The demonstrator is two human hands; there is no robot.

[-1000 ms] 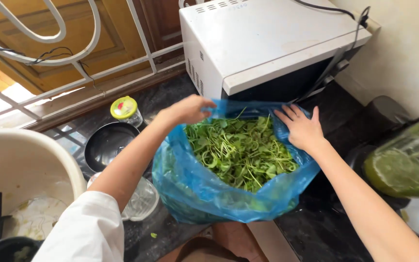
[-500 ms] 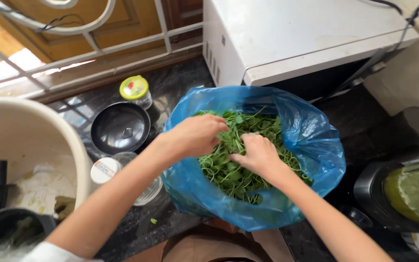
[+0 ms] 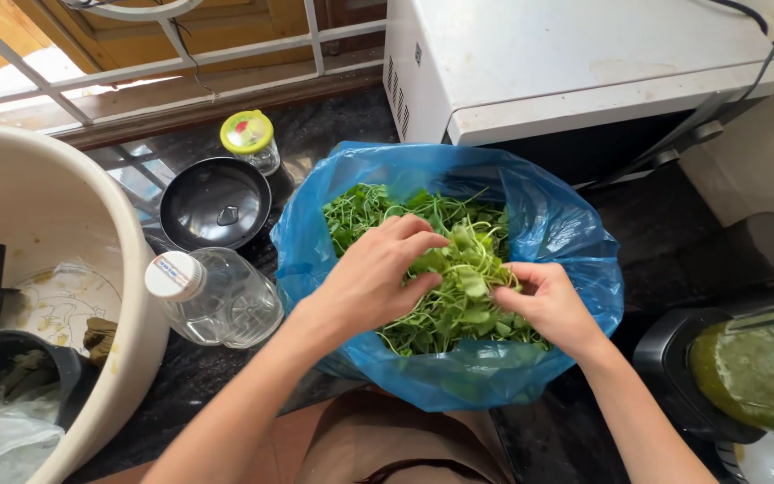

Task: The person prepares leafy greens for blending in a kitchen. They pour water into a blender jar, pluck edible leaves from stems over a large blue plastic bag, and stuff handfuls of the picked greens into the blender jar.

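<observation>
Blue plastic bag (image 3: 548,224) sits stuffed with leafy green sprouts (image 3: 459,269). Left hand (image 3: 374,282) and right hand (image 3: 548,305) are both grasping a clump of them.

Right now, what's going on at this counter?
A person has both bare hands inside an open blue plastic bag of leafy green sprouts on the dark counter. The left hand and right hand each grasp a clump. A white microwave stands behind it, a clear plastic bottle lies to its left.
</observation>
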